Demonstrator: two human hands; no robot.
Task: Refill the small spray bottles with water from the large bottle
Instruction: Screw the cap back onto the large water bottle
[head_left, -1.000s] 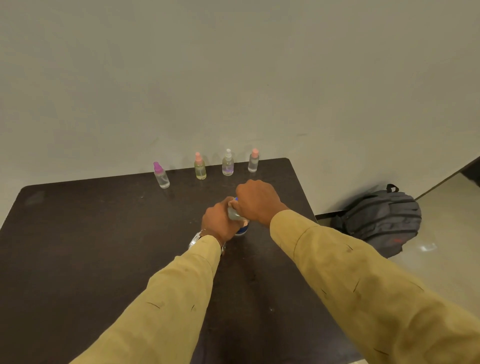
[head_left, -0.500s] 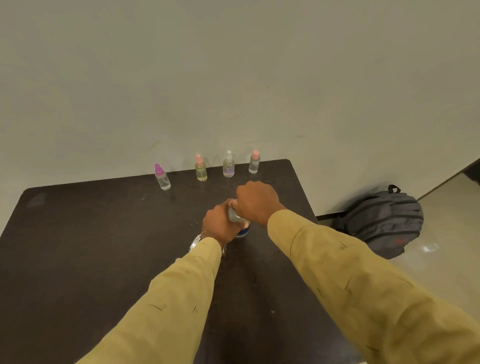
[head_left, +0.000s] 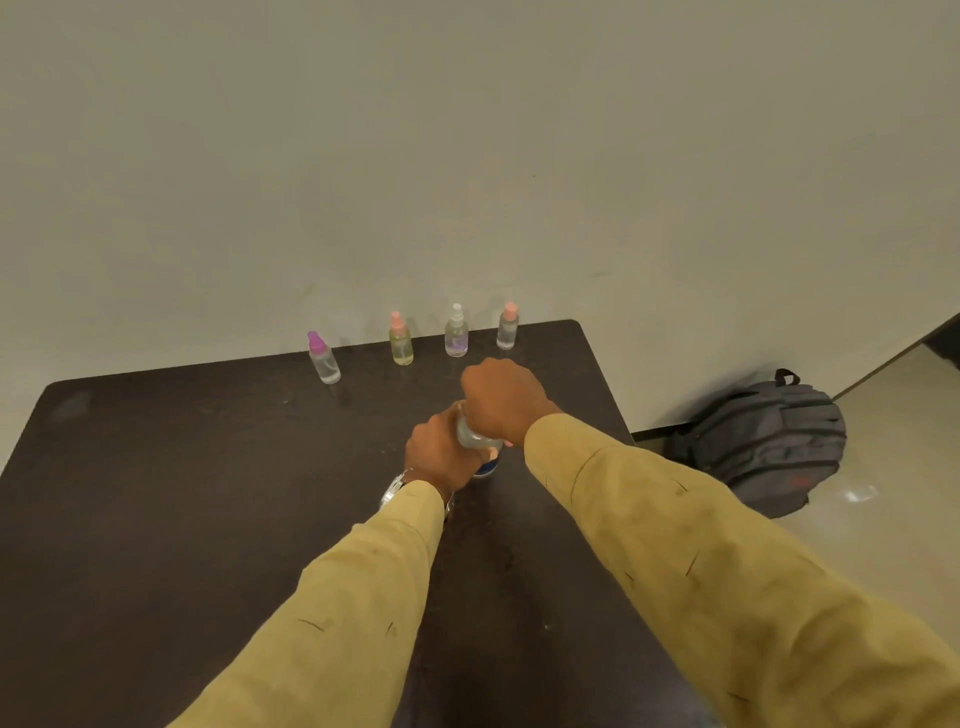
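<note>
The large clear bottle (head_left: 477, 440) with a blue label stands upright on the dark table (head_left: 156, 493), mostly hidden by both hands. My left hand (head_left: 439, 452) grips its body. My right hand (head_left: 501, 397) is curled over its top, hiding the cap. Several small spray bottles stand in a row near the table's far edge: a purple-capped one (head_left: 323, 358), a yellowish one with a pink cap (head_left: 401, 340), a white-capped one (head_left: 456, 332) and a pink-capped one (head_left: 507, 327).
A grey backpack (head_left: 769, 441) lies on the floor to the right of the table, against the wall. The plain wall rises right behind the table's far edge. A watch shows at my left wrist.
Both hands stay on the large bottle in the same spot. My right hand has shifted slightly over the top; the view has tilted a little.
</note>
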